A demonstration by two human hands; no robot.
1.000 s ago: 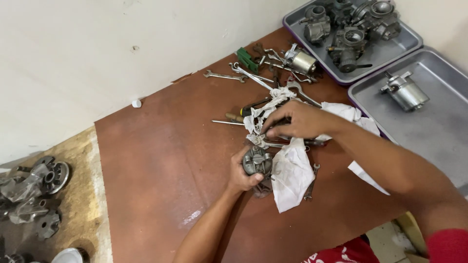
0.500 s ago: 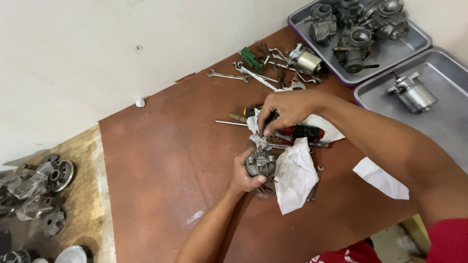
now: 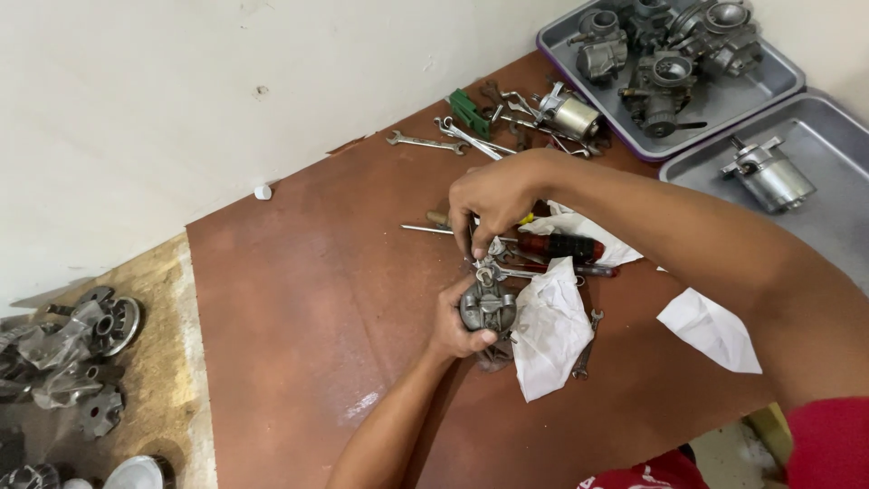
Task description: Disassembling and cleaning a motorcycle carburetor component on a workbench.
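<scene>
- The right hand (image 3: 493,195) has moved since a second ago: then it lay flat among the loose tools further right, and now it sits directly above the small grey cast-metal carburettor (image 3: 489,306), fingertips pinched together on a small part at its top. What exactly is pinched is too small to tell.
- The left hand (image 3: 455,323) is where it was, wrapped around the carburettor from the left and holding it just above the brown, worn board tabletop (image 3: 299,299). So both hands have now met on the same piece: one steadies it, one works at its top.
- The crumpled white cloth (image 3: 550,326) has slid clear of the right hand and lies just beside the carburettor; a second white scrap (image 3: 711,328) lies apart, to the right.
- A screwdriver with a black and red handle (image 3: 566,246) rests behind the cloth, untouched, with thin steel spanners (image 3: 425,141) scattered beyond it.
- Two shallow grey metal trays sit at the far right: one (image 3: 778,77) is crowded with dull, knobbly carburettor bodies, the other (image 3: 837,140) holds a single smooth silver cylindrical part (image 3: 769,177).
- Dark, greasy engine castings (image 3: 68,349) lie on the bare wooden surface at the left, well apart from the hands.
</scene>
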